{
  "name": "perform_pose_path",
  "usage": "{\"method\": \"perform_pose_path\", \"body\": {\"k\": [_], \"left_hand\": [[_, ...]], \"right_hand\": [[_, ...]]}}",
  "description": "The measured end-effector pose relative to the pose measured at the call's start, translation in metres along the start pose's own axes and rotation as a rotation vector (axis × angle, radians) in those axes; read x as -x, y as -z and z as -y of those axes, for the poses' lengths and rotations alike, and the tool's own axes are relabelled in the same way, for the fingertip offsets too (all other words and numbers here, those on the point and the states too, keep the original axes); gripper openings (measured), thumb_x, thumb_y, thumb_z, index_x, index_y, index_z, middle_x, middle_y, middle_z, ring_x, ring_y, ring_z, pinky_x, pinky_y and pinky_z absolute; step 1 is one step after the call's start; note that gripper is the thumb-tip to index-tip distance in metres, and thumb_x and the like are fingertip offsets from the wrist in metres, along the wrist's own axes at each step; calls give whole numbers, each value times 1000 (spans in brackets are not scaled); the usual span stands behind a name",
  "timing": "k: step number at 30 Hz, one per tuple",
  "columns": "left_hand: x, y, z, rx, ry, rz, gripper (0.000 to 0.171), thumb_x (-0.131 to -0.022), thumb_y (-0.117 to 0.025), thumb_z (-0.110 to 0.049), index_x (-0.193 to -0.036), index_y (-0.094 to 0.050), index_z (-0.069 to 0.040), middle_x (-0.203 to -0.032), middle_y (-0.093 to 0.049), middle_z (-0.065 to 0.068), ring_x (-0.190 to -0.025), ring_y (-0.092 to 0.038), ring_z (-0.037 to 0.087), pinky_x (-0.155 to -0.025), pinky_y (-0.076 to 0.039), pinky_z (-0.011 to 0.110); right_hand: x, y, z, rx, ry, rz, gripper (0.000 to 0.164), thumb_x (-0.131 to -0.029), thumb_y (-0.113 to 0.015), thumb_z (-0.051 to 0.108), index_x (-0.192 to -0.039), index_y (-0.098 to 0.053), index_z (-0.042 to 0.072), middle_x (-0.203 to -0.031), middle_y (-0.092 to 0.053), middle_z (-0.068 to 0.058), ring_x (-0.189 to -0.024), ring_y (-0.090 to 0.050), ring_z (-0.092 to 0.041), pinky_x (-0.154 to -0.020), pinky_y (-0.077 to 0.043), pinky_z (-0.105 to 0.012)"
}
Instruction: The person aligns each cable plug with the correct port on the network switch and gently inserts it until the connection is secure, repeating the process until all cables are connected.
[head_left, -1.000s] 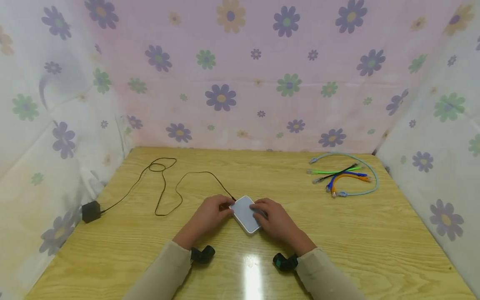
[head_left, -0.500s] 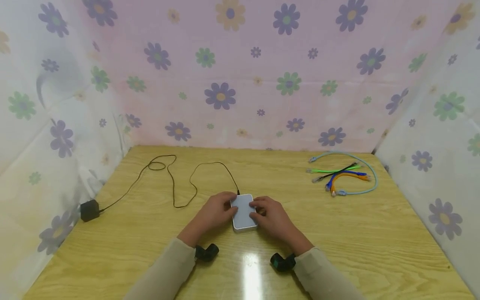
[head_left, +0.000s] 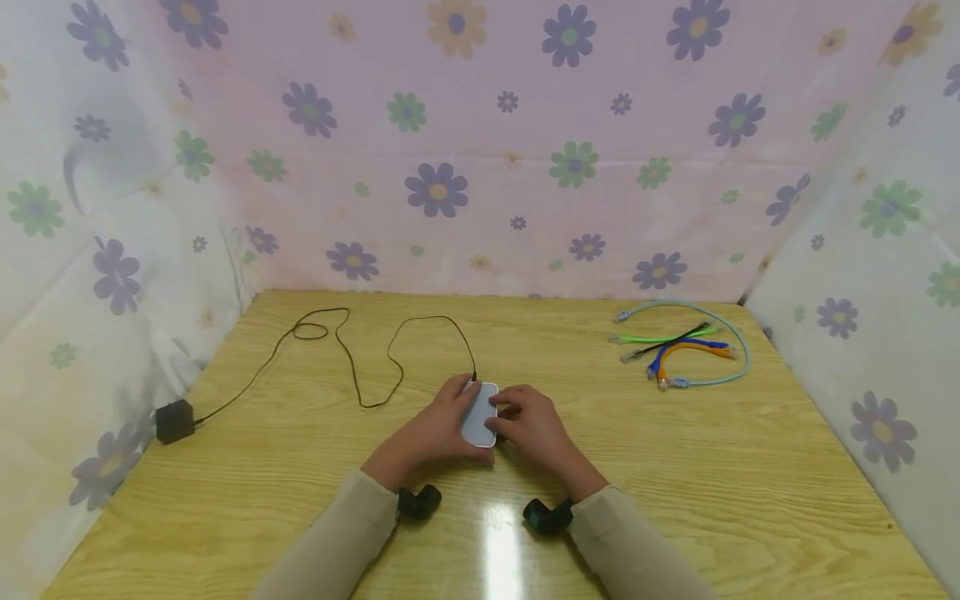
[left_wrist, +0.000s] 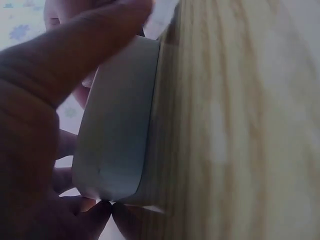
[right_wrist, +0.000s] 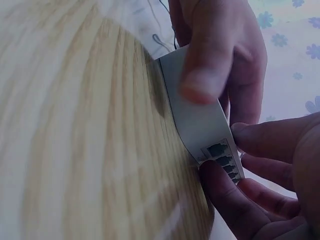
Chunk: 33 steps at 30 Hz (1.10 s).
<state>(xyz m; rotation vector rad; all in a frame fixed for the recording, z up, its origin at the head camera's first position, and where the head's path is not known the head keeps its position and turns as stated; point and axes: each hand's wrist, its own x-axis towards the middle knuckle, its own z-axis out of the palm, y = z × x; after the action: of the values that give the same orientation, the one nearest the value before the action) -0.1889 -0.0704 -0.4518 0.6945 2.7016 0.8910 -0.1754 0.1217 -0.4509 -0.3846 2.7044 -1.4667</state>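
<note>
Seemingly little is done on the wooden table.
Left hand, thumb parted from fingers, spans the white box near the middle; right hand pinches its port edge. Coloured cables lie loose; black lead looks connected; visible ports seem unfilled.

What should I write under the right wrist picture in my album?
Left hand and right hand holding a white box with a row of sockets.
</note>
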Motion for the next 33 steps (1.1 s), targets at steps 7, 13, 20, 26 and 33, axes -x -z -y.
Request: {"method": "perform_pose_path", "body": {"k": [7, 13, 20, 26, 33], "left_hand": [[-1, 6, 6, -48, 23, -10, 109, -68, -83, -48, -154, -27, -12, -162, -16, 8, -150, -9, 31, -106, -38, 47], [-1, 15, 15, -94, 12, -37, 106, -69, -83, -47, -152, -31, -7, -157, -24, 13, -140, -31, 31, -103, -42, 43], [4, 25, 28, -93, 60, -49, 105, -68, -82, -47, -153, -31, -11, -157, -24, 11, -135, -38, 29, -97, -45, 41], [3, 30, 41, -95, 59, -52, 105, -68, -82, -49, -153, -32, -13, -158, -24, 4, -141, -29, 27, -100, -43, 44], [2, 32, 49, -52, 9, -58, 108, -67, -84, -51, -153, -31, -12, -159, -25, 4, -143, -26, 28, -101, -42, 46]], "right_hand": [[-11, -12, 6, -7, -5, -15, 31, -83, -76, 17, -111, -71, 4, -118, -62, -12, -94, -70, -23, -75, -56, -30], [-20, -22, 10, -12, 8, -17, 32, -83, -76, 16, -111, -70, 2, -116, -62, -14, -94, -70, -25, -76, -56, -32], [-33, -35, 15, 8, 40, 19, 32, -85, -74, 19, -113, -70, 3, -118, -61, -13, -94, -70, -23, -77, -55, -31], [-42, -41, 18, 45, 56, 45, 33, -86, -74, 22, -115, -69, 4, -117, -62, -10, -94, -69, -19, -79, -54, -30], [-44, -36, 15, 80, 90, 90, 33, -88, -71, 22, -118, -69, 6, -118, -61, -8, -96, -69, -18, -80, -54, -29]]}}
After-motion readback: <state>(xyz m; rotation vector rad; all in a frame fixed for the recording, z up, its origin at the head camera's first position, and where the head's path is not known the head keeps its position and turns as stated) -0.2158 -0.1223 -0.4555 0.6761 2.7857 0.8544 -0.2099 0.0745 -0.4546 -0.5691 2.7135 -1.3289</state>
